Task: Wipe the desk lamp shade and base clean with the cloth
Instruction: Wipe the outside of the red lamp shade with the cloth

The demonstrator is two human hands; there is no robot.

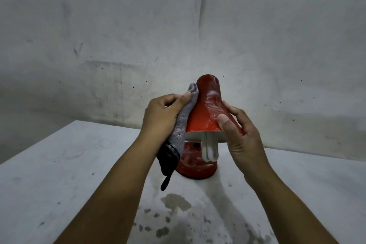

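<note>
1. Head view: a red desk lamp stands on the white bench (pixel 59 164), its red shade (pixel 206 109) tilted above the round red base (pixel 196 166).
2. Left hand (pixel 162 117) has its grip clamped on a grey cloth (pixel 184 121), pressing it against the shade's left side; the cloth's dark end hangs down beside the base.
3. Right hand (pixel 239 136) grips the shade's right side, thumb on its front.
4. White bulb (pixel 210 148) pokes out below the shade.
5. Dark stains (pixel 174 202) mark the bench near the camera.

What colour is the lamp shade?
Red outside, white inside; the lamp shade shows in the head view.
</note>
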